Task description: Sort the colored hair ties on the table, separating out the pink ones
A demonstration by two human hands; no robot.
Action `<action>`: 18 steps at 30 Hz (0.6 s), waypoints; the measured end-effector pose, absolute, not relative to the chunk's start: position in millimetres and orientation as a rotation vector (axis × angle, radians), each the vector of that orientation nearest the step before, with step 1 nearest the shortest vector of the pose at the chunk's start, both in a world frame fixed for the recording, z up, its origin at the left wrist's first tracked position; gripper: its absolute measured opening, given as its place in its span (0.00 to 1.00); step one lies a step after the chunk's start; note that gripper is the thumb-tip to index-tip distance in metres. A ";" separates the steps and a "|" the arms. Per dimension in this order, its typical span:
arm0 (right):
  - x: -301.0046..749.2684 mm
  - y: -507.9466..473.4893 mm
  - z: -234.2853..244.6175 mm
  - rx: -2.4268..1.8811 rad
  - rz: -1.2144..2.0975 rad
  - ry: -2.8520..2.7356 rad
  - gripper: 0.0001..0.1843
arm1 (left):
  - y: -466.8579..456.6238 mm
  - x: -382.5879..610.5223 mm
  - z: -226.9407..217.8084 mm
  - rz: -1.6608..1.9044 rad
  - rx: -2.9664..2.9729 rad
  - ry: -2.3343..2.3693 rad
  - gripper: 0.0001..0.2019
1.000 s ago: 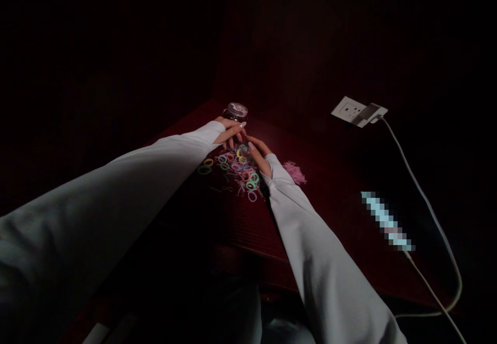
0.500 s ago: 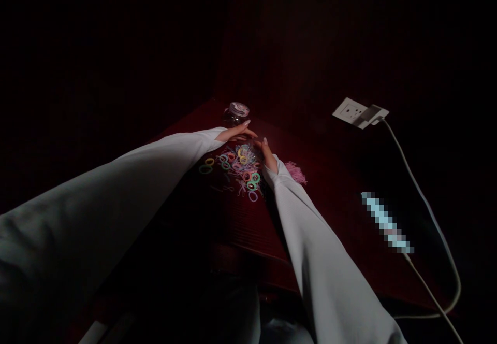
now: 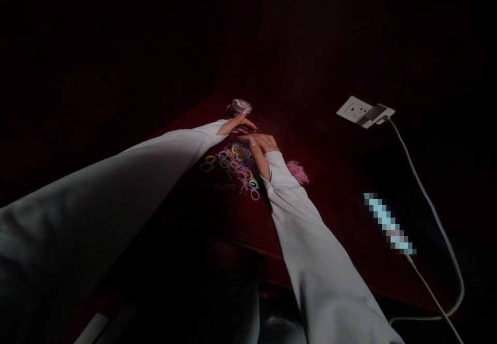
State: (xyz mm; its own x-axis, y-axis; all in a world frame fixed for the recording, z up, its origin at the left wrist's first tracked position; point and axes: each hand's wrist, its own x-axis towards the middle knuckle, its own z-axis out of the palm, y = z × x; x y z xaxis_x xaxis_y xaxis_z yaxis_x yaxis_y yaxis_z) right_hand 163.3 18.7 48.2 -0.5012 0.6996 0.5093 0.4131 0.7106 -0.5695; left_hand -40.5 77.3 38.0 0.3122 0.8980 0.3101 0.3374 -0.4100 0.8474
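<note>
On the dark red table, a loose pile of colourful hair ties lies in front of me, mostly rings and thin bands. My left hand is beyond the pile with its fingers stretched out, beside a round jar with a pale lid. Over the pile's far right side, my right hand reaches leftward, palm down and fingers extended, a ring on one finger. It covers part of the pile. The fingertips of both hands are close together. I see nothing held in either hand.
A bundle of pink strands lies right of my right wrist. Farther right are a white wall socket with a plugged-in charger, its cable, and a pixelated bright device. The surroundings are very dark.
My right hand has moved from the pile's right edge up and left over it, turning its back upward. My left hand has shifted slightly away from me, towards the jar.
</note>
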 end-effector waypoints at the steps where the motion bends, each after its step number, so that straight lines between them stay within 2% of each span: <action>1: 160.6 15.6 50.1 -0.833 0.448 -2.207 0.26 | 79.1 -41.3 38.2 1.052 1.904 1.096 0.56; 10: 135.1 6.3 32.2 -0.823 0.412 -2.328 0.15 | 74.9 -42.9 35.1 0.991 1.883 0.994 0.52; 18: 142.7 -2.0 31.5 -0.893 0.395 -2.302 0.17 | 69.6 -43.8 34.5 0.921 1.858 0.994 0.48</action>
